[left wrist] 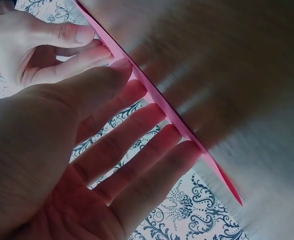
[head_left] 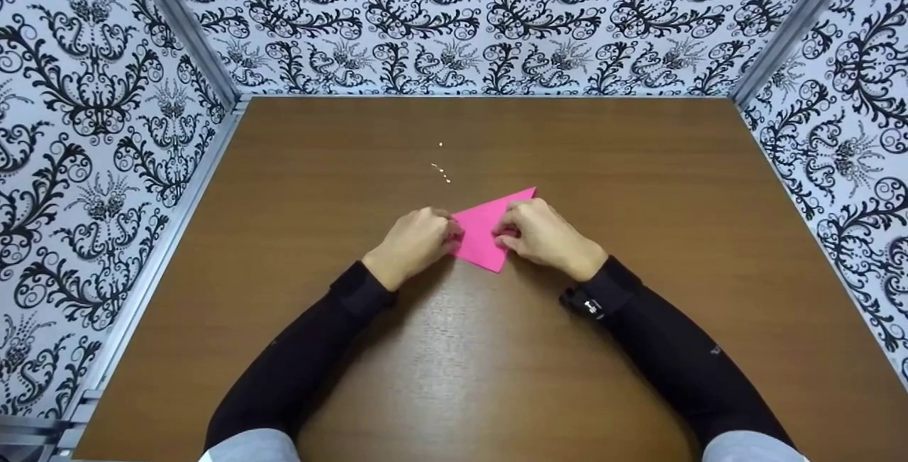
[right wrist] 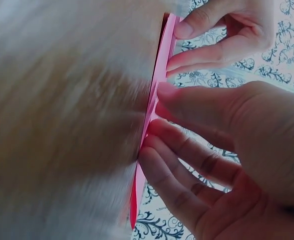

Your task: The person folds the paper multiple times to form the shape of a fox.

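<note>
A folded piece of bright pink paper (head_left: 481, 229) lies on the brown table under both hands. My left hand (head_left: 418, 240) is at the paper's left end, its fingertips and thumb on it. In the left wrist view those fingers (left wrist: 132, 132) reach out fairly straight and spread, tips against the thin pink paper (left wrist: 154, 95). My right hand (head_left: 546, 236) is over the paper's right part, thumb and fingertips pressing on it. Seen from the right wrist, the thumb (right wrist: 201, 102) and fingertips touch along the paper (right wrist: 159, 75), whose layers show at one end.
Small bright specks (head_left: 441, 172) show on the table (head_left: 340, 157) beyond the paper. Patterned black-and-white walls (head_left: 454, 22) with metal frame posts stand at the back and both sides. Black sleeves (head_left: 298, 355) cover the forearms, and a small dark device (head_left: 585, 304) sits at the right wrist.
</note>
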`<action>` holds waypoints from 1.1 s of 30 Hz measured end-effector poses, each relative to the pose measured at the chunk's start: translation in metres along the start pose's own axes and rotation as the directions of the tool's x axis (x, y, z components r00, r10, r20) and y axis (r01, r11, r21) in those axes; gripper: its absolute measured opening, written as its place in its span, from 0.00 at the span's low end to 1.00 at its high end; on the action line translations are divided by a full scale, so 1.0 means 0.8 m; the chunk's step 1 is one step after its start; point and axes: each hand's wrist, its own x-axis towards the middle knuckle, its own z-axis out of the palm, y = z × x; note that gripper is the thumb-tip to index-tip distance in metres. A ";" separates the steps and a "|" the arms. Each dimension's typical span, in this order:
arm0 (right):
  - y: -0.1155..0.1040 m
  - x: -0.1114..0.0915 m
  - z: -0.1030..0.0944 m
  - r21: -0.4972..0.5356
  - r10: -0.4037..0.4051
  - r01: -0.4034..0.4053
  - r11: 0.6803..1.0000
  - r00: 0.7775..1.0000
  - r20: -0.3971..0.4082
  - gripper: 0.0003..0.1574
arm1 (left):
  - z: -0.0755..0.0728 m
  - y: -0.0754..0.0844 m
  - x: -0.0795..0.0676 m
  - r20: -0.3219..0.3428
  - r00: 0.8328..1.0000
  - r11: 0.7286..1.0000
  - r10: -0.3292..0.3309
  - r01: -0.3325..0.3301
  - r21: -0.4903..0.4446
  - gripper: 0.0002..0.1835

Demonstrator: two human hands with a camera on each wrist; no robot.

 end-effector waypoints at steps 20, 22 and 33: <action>0.055 0.028 -0.035 0.033 0.190 -0.189 0.981 0.981 -0.043 0.24 | -0.002 0.001 -0.003 -0.013 1.000 1.000 0.021 -0.021 -0.016 0.02; 0.059 0.030 -0.033 0.028 0.199 -0.199 0.980 0.980 -0.018 0.26 | -0.002 0.000 -0.004 -0.010 1.000 1.000 0.016 -0.016 -0.014 0.03; 0.067 0.030 -0.029 0.009 0.187 -0.187 0.982 0.982 -0.029 0.25 | -0.001 0.001 -0.002 -0.005 1.000 1.000 0.014 -0.015 -0.026 0.02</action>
